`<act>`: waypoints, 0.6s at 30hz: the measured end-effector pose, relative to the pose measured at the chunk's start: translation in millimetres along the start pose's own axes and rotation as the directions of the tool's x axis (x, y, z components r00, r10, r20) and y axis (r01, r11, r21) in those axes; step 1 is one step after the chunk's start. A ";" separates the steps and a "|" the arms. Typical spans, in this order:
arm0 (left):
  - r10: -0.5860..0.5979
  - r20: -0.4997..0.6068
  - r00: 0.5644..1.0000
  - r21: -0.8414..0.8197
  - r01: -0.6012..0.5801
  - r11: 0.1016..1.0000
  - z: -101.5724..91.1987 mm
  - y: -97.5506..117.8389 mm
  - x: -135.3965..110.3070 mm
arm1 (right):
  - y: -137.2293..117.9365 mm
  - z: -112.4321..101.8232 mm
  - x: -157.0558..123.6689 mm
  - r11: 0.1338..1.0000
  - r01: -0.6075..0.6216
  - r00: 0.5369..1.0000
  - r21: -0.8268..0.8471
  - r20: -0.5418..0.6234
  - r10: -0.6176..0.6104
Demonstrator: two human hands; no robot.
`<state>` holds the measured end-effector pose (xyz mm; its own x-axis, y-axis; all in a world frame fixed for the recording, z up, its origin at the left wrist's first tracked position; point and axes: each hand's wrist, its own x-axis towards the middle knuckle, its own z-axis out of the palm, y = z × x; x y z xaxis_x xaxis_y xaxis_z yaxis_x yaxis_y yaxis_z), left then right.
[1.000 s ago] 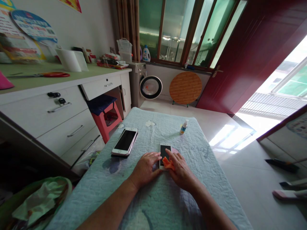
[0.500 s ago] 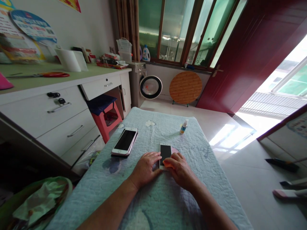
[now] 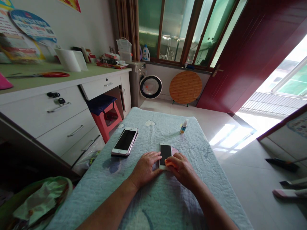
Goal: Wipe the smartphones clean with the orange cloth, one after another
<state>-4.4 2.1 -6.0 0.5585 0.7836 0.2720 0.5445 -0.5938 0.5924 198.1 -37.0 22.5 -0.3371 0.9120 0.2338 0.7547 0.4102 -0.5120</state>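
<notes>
A small white phone [image 3: 165, 150] lies screen up in the middle of a table under a pale green quilted cloth [image 3: 153, 198]. My left hand [image 3: 145, 167] rests flat beside the phone's left edge, fingers stretched out and touching it. My right hand [image 3: 182, 167] is curled over an orange cloth [image 3: 169, 163] and presses it on the phone's near end. A larger white phone [image 3: 125, 141] lies to the left, apart from both hands.
A small spray bottle [image 3: 184, 126] stands at the far right of the table, a crumpled white wipe [image 3: 150, 123] at the far middle. A white drawer desk [image 3: 59, 108] and a red stool [image 3: 105, 119] stand to the left. A green bag [image 3: 35, 201] sits at the near left.
My right hand pulled back toward me along the phone, its fingers curling over the orange cloth, so more of the screen shows. My left hand stayed put.
</notes>
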 end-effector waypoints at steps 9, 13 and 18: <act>0.011 0.002 1.000 0.002 -0.011 1.000 2.0 -3.5 0.1 | 6.6 8.0 -1.1 0.996 -0.078 0.992 0.041 -0.091 0.082; 0.005 0.012 1.000 -0.004 -0.005 1.000 1.2 -3.1 -0.1 | 7.4 6.8 -2.1 0.998 -0.055 0.997 0.034 -0.057 0.057; 0.004 0.013 1.000 -0.003 -0.004 1.000 0.6 -1.9 0.3 | 7.7 3.9 -1.1 0.998 -0.041 0.998 0.042 -0.038 0.043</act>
<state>-4.9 3.4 -7.6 0.5688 0.7790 0.2641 0.5407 -0.5961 0.5936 202.1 -34.9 15.0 -0.2824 0.9280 0.2430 0.7437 0.3718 -0.5555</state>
